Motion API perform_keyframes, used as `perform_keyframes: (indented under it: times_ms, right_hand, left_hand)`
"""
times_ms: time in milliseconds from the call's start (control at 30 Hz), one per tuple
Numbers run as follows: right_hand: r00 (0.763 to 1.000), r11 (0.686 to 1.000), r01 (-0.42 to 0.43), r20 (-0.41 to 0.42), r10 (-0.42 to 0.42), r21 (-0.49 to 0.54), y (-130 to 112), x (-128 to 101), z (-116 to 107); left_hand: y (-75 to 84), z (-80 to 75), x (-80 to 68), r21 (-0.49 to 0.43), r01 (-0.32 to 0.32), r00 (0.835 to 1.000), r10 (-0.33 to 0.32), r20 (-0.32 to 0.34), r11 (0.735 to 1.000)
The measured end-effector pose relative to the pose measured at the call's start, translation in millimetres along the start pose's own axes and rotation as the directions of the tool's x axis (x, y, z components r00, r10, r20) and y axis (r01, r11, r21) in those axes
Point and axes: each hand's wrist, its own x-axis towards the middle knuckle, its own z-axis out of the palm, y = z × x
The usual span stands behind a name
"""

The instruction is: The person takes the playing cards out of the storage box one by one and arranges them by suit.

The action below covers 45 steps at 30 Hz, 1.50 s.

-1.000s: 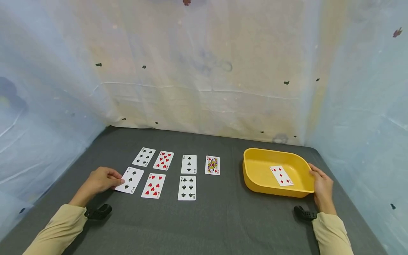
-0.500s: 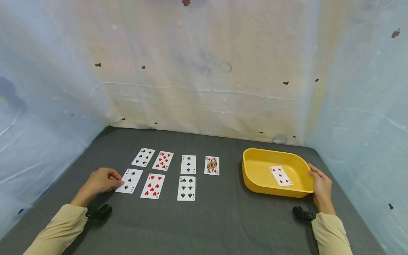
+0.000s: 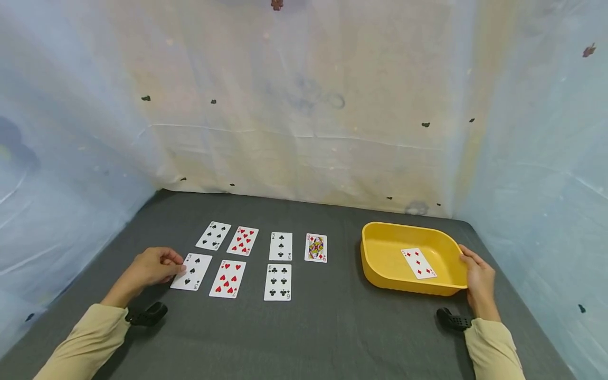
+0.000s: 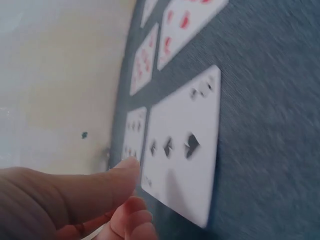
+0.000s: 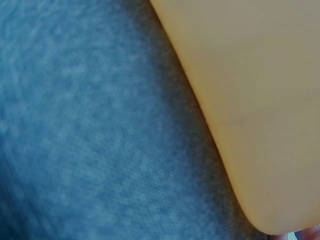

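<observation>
Left hand (image 3: 151, 267) nudged the three of spades (image 3: 191, 271) slightly; its near-left edge lifted a bit at the fingertips.

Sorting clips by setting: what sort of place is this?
Likely a makeshift recording booth: pale stained sheeting walls a dark grey table holding playing cards and a yellow tray.

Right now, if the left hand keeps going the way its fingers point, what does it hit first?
The left hand points right along the near row, fingertips already at the edge of the three of spades. Past that card, the seven of hearts probably comes next, though height above the table is hard to judge.
</observation>
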Motion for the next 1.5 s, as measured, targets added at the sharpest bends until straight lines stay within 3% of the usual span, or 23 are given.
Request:
perform_keyframes:
  times_ms: [300,467,633,1000,1300,1500]
  right_hand:
    - [1.000,1.000,0.005,0.002,-0.005,0.007,-1.6,0.4,-1.2]
    - [1.000,1.000,-0.002,-0.002,0.002,0.009,0.0,0.4,-0.8]
    - [1.000,1.000,0.013,0.007,-0.013,-0.009,2.4,0.6,-1.0]
    - [1.000,1.000,0.011,-0.018,-0.011,-0.006,0.7,1.6,0.4]
    - [0.999,1.000,0.008,-0.033,-0.009,-0.029,-3.3,1.3,3.9]
    - [0.999,0.999,0.005,-0.041,-0.007,-0.044,-1.5,1.6,3.0]
  left_hand:
    - [18.6,1.6,8.0,-0.070,-0.067,0.997,0.069,0.031,0.995]
    - [32.9,5.8,14.3,-0.158,-0.157,0.983,0.169,0.067,0.975]
    - [51.4,15.8,21.4,-0.186,-0.224,0.967,0.241,0.077,0.957]
    - [87.7,41.5,38.7,-0.316,-0.247,0.942,0.304,0.146,0.916]
    - [119.2,51.8,48.5,-0.336,-0.340,0.892,0.414,0.179,0.878]
    - [145.1,65.2,58.1,-0.318,-0.428,0.849,0.497,0.180,0.846]
